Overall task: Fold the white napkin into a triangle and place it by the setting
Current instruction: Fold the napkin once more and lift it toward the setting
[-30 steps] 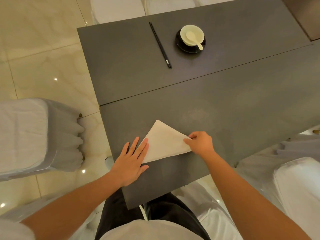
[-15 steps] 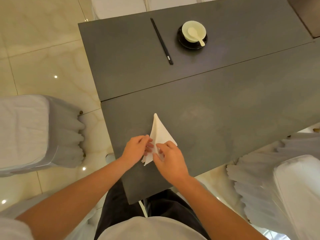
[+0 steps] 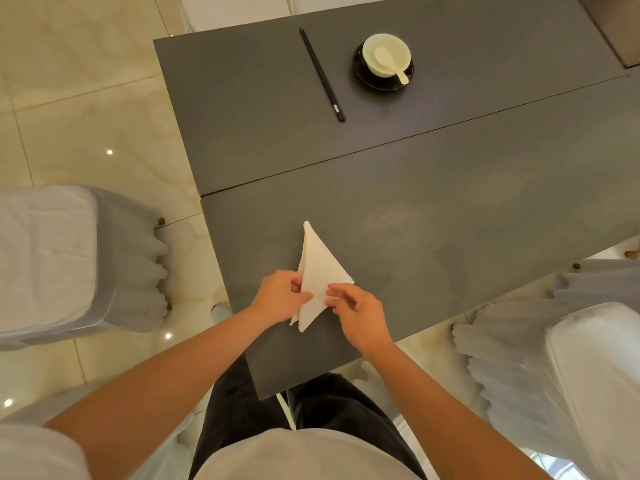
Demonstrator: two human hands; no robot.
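Near edge of the desk (image 3: 450, 220): the white napkin (image 3: 320, 271), folded into a narrow triangle, lies flat on the dark grey top, its sharpest tip pointing to 12 o'clock and its lower tip to 6 o'clock.
Napkin layers: along the left side a second layer shows just past the top one, so the edges are not quite aligned.
Left hand (image 3: 278, 296): at 9 o'clock of the napkin, fingers curled, thumb and fingertips pinching the napkin's left edge around its middle.
Right hand (image 3: 360, 311): at 4 o'clock of the napkin, fingers loosely bent, fingertips resting on the napkin's lower right part; whether it grips the cloth or only presses it cannot be told.
Arms: both bare forearms reach in from 6 o'clock, meeting over the napkin.
Place setting: at 12 o'clock on the far section of the desk, well apart from the napkin.
Chopsticks (image 3: 322, 75): a black pair lying together, slanted, to the left of the bowl.
Bowl (image 3: 388, 53): pale, sitting on a black saucer (image 3: 367, 76), with a pale spoon (image 3: 389, 62) lying in it, handle out over the rim toward 5 o'clock.
Desk seam: a thin line crosses the top between the setting and the napkin.
Chairs: one in a white cover (image 3: 69, 261) at 9 o'clock, another (image 3: 571, 358) at 4 o'clock.
Floor (image 3: 86, 98): glossy cream tile.
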